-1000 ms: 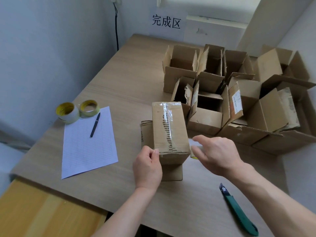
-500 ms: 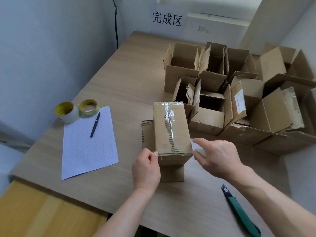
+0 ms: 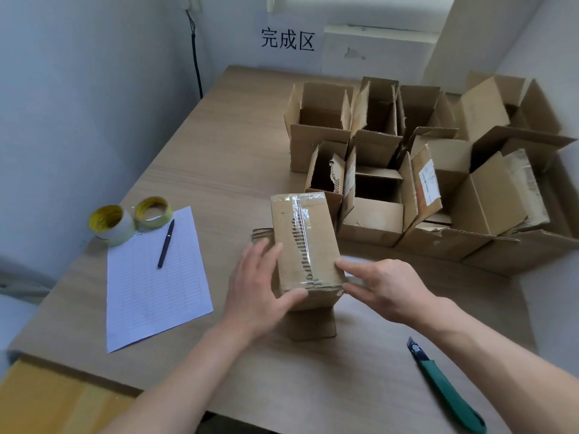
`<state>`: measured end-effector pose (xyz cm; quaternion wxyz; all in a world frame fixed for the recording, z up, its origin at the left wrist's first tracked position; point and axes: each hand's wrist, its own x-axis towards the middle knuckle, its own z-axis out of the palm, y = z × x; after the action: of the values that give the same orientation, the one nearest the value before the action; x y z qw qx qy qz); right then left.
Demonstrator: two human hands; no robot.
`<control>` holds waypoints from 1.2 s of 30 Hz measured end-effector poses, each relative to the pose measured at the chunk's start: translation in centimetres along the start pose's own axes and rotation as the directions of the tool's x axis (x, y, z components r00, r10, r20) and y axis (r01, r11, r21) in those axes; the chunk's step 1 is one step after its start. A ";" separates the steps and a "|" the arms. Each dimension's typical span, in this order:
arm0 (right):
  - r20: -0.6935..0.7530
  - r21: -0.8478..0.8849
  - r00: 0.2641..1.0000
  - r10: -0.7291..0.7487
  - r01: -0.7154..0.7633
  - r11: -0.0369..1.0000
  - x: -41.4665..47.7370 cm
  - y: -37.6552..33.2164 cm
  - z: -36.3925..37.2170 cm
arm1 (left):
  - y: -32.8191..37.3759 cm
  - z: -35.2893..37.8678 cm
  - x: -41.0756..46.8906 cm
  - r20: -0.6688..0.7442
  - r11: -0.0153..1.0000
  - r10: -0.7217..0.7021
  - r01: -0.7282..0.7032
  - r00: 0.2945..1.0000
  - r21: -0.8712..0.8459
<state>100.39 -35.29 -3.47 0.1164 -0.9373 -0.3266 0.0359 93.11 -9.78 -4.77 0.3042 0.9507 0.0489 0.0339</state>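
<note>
Squarely between left hand (image 3: 253, 289) and right hand (image 3: 385, 286): oblong cardboard box (image 3: 322, 242); glossy tape (image 3: 301, 233)

Flat cardboard (image 3: 313, 330) mostly under the taped box (image 3: 305, 242); rightmost open boxes (image 3: 532, 252) partly off-frame.

The brown rectangular cardboard box (image 3: 305, 242) bears black stripes. Left of it, the white paper sheet (image 3: 150, 286) is finely lined.

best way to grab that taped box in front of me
By its two long side walls, one hand from the left, one from the right. The taped box is long and narrow, with open boxes close behind its far end; the left hand and right hand flank it.
</note>
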 end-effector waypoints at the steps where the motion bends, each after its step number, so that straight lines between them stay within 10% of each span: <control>1: -0.017 0.012 1.000 -0.011 0.011 1.000 -0.1 0.1 0.2 | 0.8 0.1 1.1 0.111 0.974 0.196 -0.206 0.974 0.090; 6: -0.055 0.033 0.997 -0.056 0.058 0.998 -0.1 0.5 0.5 | 2.2 1.4 6.2 0.558 0.666 0.398 -0.648 0.728 0.370; 15: -0.019 0.085 0.998 0.064 -0.062 0.994 0.3 0.2 0.9 | 5.3 2.3 7.4 0.390 0.688 0.478 -0.612 0.787 0.390; 24: -0.063 0.513 0.978 0.201 -0.141 0.847 -6.3 1.0 2.8 | 6.8 3.7 6.5 0.458 0.570 0.661 -0.795 0.594 0.207; 30: -0.170 0.106 0.961 0.219 -0.204 0.973 -5.5 1.9 1.3 | 7.7 4.0 6.1 0.528 0.712 0.565 -0.698 0.634 0.075; 36: -0.218 0.106 0.949 0.226 -0.207 0.973 -4.2 2.0 1.4 | 9.9 4.9 7.2 0.563 0.849 0.372 -0.516 0.738 0.114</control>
<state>98.10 -39.11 -5.39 0.1866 -0.9598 -0.2043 -0.0463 101.41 -19.81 -2.78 0.1597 0.9384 -0.2616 -0.1593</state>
